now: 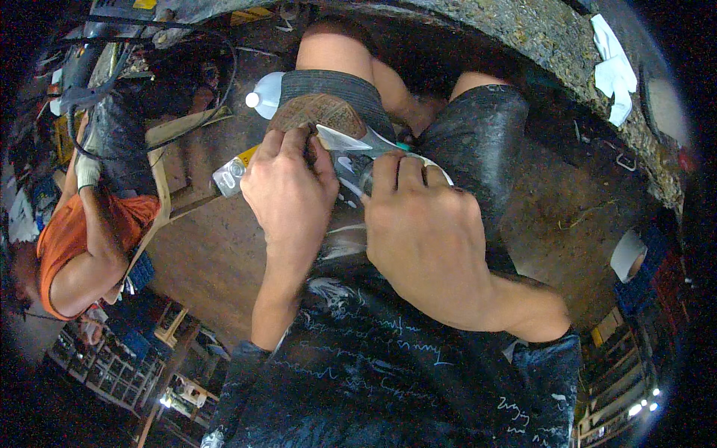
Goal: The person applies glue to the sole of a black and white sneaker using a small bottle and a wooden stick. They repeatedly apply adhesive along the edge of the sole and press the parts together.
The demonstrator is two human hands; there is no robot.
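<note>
Nearby, a white-capped bottle shows beside the brown sole.

At centre, the bare right hand hides its fingertips; the bare left hand covers part of the brown patterned sole. Far left, the co-worker in orange is partly lost in darkness.

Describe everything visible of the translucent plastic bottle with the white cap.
The translucent, pale bluish plastic bottle has a rounded shoulder and a round white cap fitted, pointing left. It shows beside the person's dark ribbed shorts, beyond and apart from the bare left hand. Its far end is hidden; contents and contact with the shorts are unclear.
</note>
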